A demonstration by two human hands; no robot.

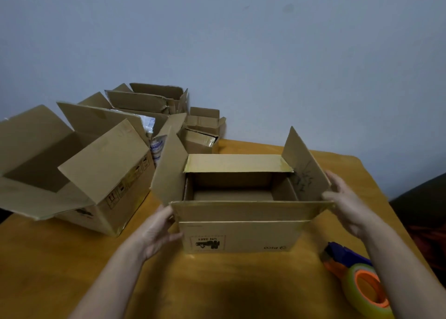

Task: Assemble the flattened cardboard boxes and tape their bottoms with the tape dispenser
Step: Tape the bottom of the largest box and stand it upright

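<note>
- Where the head view looks down on the wooden table (72,270), a cardboard box (239,234) is seen standing at its middle with the open side up, and the print on its near face is upside down.
- The left and right top flaps are raised, and old tape is visible along the far flap.
- The box's near-left corner is gripped by the left hand (156,231): the thumb is laid on the near face, while the fingers are hidden behind the left flap.
- The right flap is held by the right hand (347,205), with the fingers set against its outer face and the thumb at its near edge.
- An orange and blue tape dispenser (357,277) with a roll of clear tape is lying on the table near and to the right of the box, under the right forearm and apart from the box.
- A larger open carton (103,190) is stood to the left.
- Further open cartons (149,101) are gathered behind it at the far left, against the wall.
</note>
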